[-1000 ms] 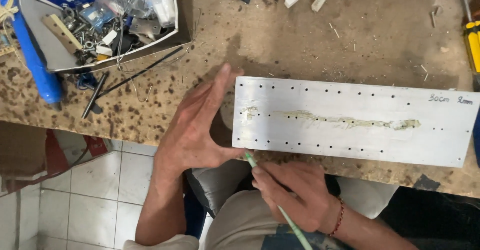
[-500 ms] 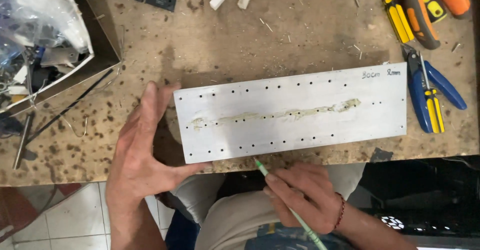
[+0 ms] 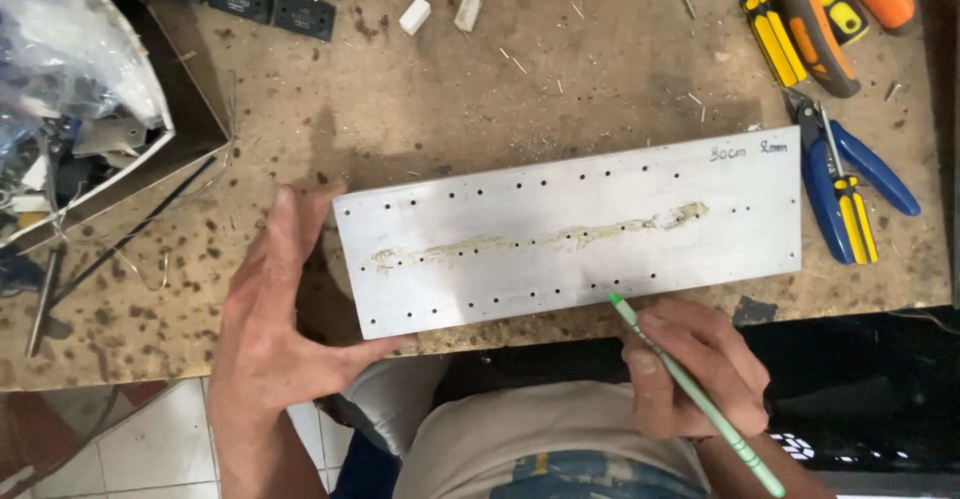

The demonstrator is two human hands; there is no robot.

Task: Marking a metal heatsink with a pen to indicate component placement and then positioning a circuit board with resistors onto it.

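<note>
On the worn wooden counter [image 3: 430,89] lies a long pale metal plate [image 3: 570,229], drilled with rows of small holes and streaked lengthwise with a yellowish smear. The left hand [image 3: 275,329] is spread open, fingers braced against the plate's left end and thumb hooked under its near corner. The right hand [image 3: 690,369] is closed around a slim green pen [image 3: 690,389], its tip touching the near edge by the lower row of holes.

Since the plate's near edge sits close to the counter's edge, a push from the pen could, I judge, skew it or tip it off if the left hand eases.

Compared with half a second ago, the pen tip has moved right along the edge, and blue-handled pliers [image 3: 850,189] and yellow screwdrivers [image 3: 775,39] sit fuller in view.
</note>
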